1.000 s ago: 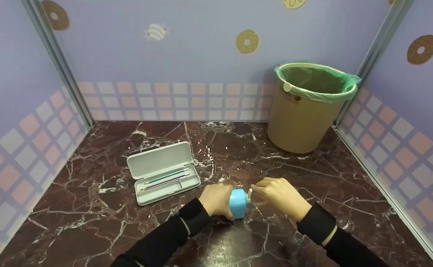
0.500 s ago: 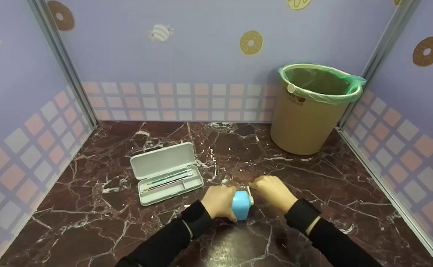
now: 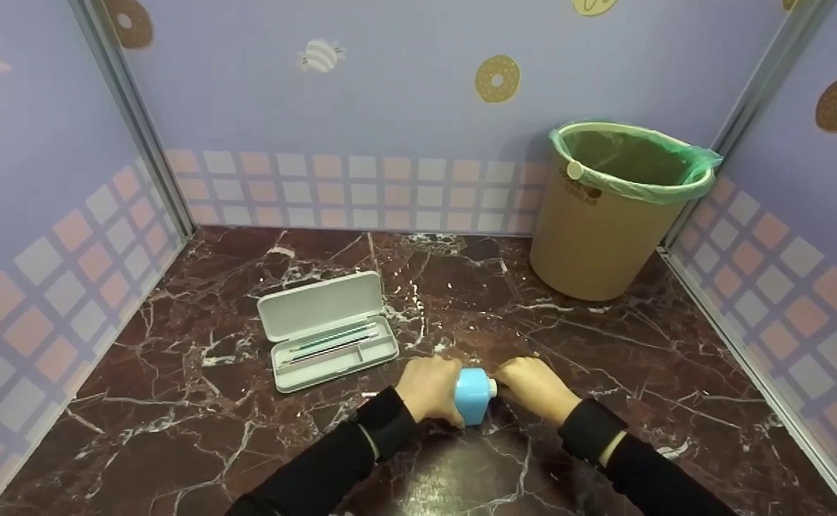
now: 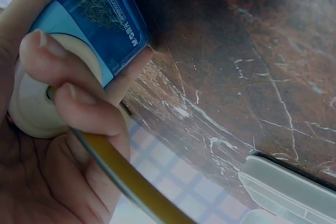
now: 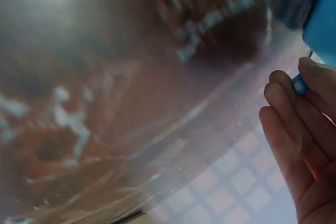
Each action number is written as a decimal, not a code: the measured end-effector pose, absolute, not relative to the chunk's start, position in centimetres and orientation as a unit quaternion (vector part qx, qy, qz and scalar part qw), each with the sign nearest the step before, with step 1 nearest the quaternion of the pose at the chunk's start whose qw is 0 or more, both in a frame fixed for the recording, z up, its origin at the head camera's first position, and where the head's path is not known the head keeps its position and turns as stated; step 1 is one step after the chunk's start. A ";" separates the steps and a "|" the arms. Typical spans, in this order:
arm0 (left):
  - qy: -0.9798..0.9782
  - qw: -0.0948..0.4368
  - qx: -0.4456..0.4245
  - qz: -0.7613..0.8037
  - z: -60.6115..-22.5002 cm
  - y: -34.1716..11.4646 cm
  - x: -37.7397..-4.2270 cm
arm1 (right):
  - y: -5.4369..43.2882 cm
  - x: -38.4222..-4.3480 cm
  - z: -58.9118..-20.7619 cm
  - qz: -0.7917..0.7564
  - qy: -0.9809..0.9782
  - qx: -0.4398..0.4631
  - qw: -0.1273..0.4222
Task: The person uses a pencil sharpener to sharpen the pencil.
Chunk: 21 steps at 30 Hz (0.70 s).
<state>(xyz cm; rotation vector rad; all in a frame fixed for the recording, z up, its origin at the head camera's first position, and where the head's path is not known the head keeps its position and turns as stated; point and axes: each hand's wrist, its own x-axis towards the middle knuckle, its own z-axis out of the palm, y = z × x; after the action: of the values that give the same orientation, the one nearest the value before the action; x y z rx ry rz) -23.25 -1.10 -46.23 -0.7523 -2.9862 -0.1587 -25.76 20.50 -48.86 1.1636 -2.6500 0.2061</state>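
Note:
A blue hand-crank pencil sharpener point(image 3: 471, 395) lies on its side on the table in the head view, gripped by my left hand point(image 3: 429, 390). Its clear blue shavings drawer point(image 4: 105, 17) holds shavings in the left wrist view. A pencil point(image 4: 139, 182) sticks out of the round cream front, with left fingers curled around it. My right hand point(image 3: 533, 387) is at the sharpener's crank side. In the right wrist view, its thumb and fingers pinch the small blue crank knob point(image 5: 299, 86). The crank arm is mostly hidden in the head view.
An open pale pencil case point(image 3: 332, 372) with several pencils point(image 3: 332, 340) lies behind and left of my hands. A tan bin point(image 3: 590, 244) with a green liner point(image 3: 701, 159) stands at the back right. Patterned walls point(image 3: 404, 107) enclose the marble-look table point(image 3: 175, 416).
The crank arm, which pointed up beside the sharpener earlier, has turned mostly out of sight. My right hand has circled with it and sits slightly lower. The left hand keeps its grip.

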 end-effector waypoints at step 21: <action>-0.976 0.015 -0.210 -0.049 -46.1 -0.7 -23.1 | 21.4 -23.1 -50.3 0.044 -0.882 0.435 0.176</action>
<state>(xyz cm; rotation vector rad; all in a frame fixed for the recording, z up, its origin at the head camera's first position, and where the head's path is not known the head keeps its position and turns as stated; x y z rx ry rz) -23.14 -0.67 -46.09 -0.6527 -3.0392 -0.1531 -23.13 21.42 -50.31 1.2319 -2.4978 0.1241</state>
